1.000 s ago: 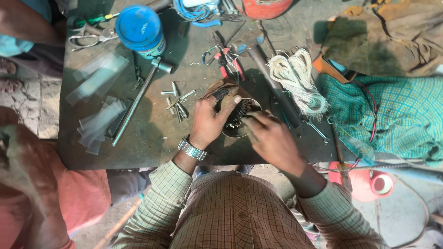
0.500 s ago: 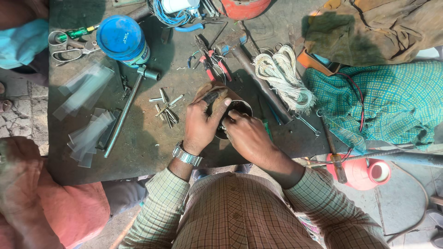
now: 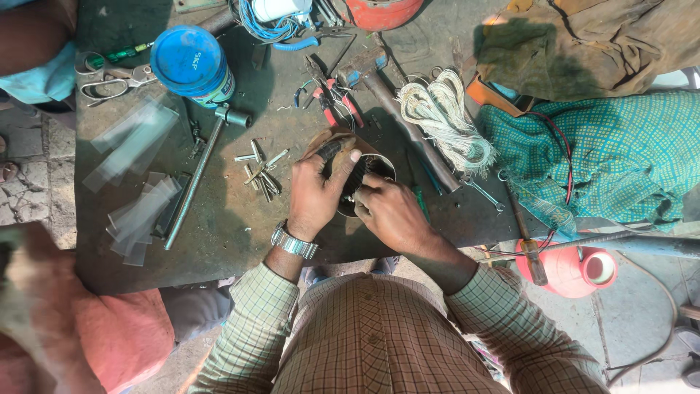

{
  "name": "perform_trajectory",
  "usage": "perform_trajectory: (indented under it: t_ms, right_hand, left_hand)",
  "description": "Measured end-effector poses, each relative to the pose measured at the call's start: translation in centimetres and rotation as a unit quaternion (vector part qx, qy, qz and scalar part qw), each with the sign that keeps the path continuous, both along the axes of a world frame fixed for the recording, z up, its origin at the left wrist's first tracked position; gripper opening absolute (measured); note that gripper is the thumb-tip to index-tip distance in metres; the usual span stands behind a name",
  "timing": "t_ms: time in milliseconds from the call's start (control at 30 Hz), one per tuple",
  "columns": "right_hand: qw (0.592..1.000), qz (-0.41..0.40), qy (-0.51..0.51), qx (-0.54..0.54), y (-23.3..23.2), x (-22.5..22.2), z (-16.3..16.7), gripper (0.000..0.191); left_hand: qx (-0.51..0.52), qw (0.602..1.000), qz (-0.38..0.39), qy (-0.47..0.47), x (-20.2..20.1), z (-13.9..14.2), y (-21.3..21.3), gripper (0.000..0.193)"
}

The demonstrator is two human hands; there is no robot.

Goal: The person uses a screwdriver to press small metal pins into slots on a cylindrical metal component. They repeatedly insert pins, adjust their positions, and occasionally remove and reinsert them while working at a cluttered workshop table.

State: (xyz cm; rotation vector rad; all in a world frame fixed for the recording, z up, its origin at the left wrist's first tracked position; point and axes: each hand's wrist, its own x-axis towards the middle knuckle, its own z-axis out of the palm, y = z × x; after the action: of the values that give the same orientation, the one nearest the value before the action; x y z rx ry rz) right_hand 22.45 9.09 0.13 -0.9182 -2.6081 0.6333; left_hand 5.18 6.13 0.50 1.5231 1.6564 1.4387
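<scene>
In the head view a dark, worn metal work surface (image 3: 240,241) fills the middle, set over a dusty stone floor (image 3: 29,182) that shows at the left and lower right. On it lie a blue round tin (image 3: 191,63), scissors (image 3: 109,79), clear plastic strips (image 3: 135,182), a long socket wrench (image 3: 200,175), a small heap of bolts (image 3: 262,171), red-handled pliers (image 3: 332,98), a hammer (image 3: 397,109) and a hank of pale cord (image 3: 445,120). A green checked cloth (image 3: 598,157) and a brown rag (image 3: 598,40) cover the right side; a red spool (image 3: 572,268) sits beyond the table edge at lower right.

The small round motor stator (image 3: 364,182) sits near the table's front edge, between both hands. The left hand (image 3: 315,193), a metal watch (image 3: 294,244) on its wrist, curls its fingers around the stator's left rim with the thumb pressed on top. The right hand (image 3: 394,215) has its fingers bent tight at the rim on the near right side, pinching something too small to make out.

Most of the stator is hidden under the hands; only part of its dark bore and windings shows. Another person's knee and arm (image 3: 51,314) are blurred at lower left, cut off by the frame. The blue wire bundle (image 3: 262,22) and a red round object (image 3: 379,11) are cropped at the top edge
</scene>
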Motion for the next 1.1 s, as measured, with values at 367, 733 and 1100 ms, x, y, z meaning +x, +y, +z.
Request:
perform_trajectory:
  t_ms: [367,733,1100]
  right_hand:
    - [0.982,-0.037,0.177,-0.054,0.1,4.0,4.7,0.017]
    - [0.972,0.127,0.101,-0.172,-4.4,1.2,-1.3,0.014]
    - [0.979,0.003,0.127,-0.161,-4.8,-5.5,-8.8,0.026]
  left_hand:
    - [0.028,1.0,0.007,-0.006,-0.1,0.6,-0.2,0.036]
    - [-0.063,0.991,0.033,0.114,-1.0,2.1,1.2,0.045]
    - [-0.151,0.983,0.007,0.1,-1.2,2.6,2.0,0.05]
